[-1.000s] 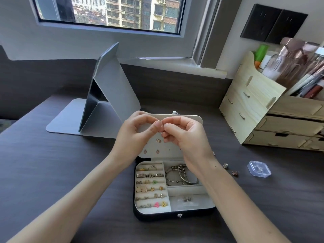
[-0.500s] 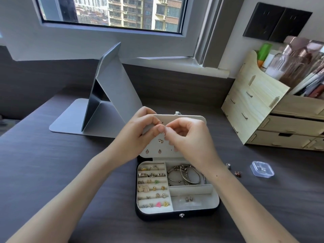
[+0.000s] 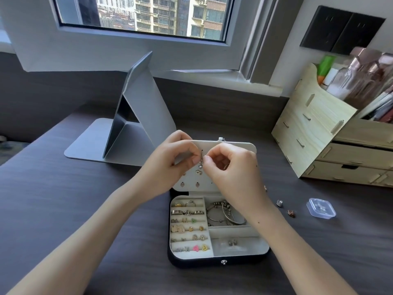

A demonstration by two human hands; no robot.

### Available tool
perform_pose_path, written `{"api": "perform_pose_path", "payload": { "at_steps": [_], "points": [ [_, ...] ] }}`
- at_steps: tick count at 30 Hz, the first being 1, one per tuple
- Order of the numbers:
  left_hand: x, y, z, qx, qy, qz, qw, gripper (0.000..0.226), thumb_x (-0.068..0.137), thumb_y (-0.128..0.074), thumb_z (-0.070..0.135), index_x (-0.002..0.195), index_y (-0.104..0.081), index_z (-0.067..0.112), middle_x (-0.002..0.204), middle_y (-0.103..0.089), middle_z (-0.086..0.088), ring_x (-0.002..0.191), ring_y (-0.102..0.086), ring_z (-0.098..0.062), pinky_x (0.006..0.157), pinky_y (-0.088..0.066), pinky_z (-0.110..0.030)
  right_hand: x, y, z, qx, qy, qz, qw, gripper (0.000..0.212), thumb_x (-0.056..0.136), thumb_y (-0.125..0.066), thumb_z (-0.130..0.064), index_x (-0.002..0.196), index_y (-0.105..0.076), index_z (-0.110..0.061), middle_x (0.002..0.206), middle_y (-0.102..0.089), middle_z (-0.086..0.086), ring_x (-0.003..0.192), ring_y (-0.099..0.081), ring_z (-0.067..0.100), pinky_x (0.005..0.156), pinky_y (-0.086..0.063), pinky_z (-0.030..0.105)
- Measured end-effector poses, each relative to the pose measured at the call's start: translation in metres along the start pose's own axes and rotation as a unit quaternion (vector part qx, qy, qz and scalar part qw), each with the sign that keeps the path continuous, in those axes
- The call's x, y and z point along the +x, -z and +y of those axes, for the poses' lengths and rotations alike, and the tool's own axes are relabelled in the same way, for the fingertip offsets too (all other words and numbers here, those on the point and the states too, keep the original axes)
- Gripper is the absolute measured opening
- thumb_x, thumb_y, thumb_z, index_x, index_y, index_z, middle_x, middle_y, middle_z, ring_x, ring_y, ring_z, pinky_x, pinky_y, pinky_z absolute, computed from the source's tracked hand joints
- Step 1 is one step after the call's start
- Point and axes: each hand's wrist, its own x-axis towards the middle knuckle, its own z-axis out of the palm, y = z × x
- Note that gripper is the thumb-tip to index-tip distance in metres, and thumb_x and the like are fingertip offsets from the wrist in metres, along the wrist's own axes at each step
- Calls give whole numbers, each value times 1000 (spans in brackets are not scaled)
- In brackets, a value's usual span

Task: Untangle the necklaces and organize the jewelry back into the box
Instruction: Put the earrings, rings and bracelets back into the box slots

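left hand [image 3: 170, 161] and right hand [image 3: 232, 173] each pinched small dangling earring [image 3: 201, 160] before raised lid [image 3: 240, 148] of jewelry box [image 3: 221, 262] near tabletop's front edge; bangles [image 3: 225, 215] in back-right compartment.

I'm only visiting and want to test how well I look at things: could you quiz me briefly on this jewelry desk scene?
1. Where in the jewelry box do the bangles lie? A) rear right compartment B) left ring rows C) outside it
2. True or false: the left hand and right hand both pinch a small jewelry piece in front of the open lid.
3. What clear thing sits on the desk, right of the box?
Key: 1 A. 2 True. 3 A small plastic case.
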Motion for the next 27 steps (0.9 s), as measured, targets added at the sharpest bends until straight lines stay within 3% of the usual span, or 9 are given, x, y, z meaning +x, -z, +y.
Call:
{"api": "perform_pose_path", "payload": {
  "at_steps": [3,5,6,10,15,23,27],
  "points": [
    [0,6,1,-17,16,19,1000,19,83,-61,34,91,-66,18,97,-55,1,91,-55,-14,73,-50,-27,3,-5,-1,9,-19,11,1000,12,81,-64,-13,69,-65,-13,61,-61,-6,58,-57,9,55,-48,21],
    [0,12,0,-52,46,45,997,15,85,-63,21,99,-61,27,97,-58,3,92,-57,-14,72,-52,-28,4,-10,-4,30,-34,30,999,13,81,-63,-12,69,-64,-13,62,-61,-5,58,-57,8,55,-47,19],
    [0,15,0,-65,62,67,994,25,86,-63,11,102,-58,29,94,-59,3,90,-58,-12,73,-52,-26,5,-14,-6,36,-39,37,998,13,82,-62,-12,70,-63,-13,64,-61,-6,59,-57,7,55,-47,18],
    [0,19,-2,-69,103,115,986,31,81,-66,-1,101,-58,21,84,-62,1,82,-61,-15,78,-53,-30,7,-32,-11,35,-42,62,997,14,85,-61,-13,71,-63,-14,63,-61,-6,60,-58,7,56,-48,20],
    [0,19,-2,-54,115,149,981,26,78,-69,-1,92,-61,19,79,-64,4,77,-62,-10,74,-54,-28,6,-42,-14,-14,-28,105,994,18,82,-62,-14,66,-57,-20,56,-55,-11,52,-53,3,50,-38,9],
    [0,17,1,-56,106,161,980,21,78,-68,-3,90,-61,13,78,-63,6,74,-61,-7,72,-53,-25,2,-44,-17,-41,-35,105,993,18,83,-61,-14,66,-55,-21,57,-55,-11,55,-55,5,51,-39,9],
    [-1,16,3,-69,91,152,982,22,78,-66,-6,88,-61,13,79,-62,3,77,-61,-13,72,-53,-26,5,-46,-20,-45,-43,121,991,17,80,-61,-13,65,-56,-18,56,-53,-11,53,-51,5,51,-37,10]
  ]
}}
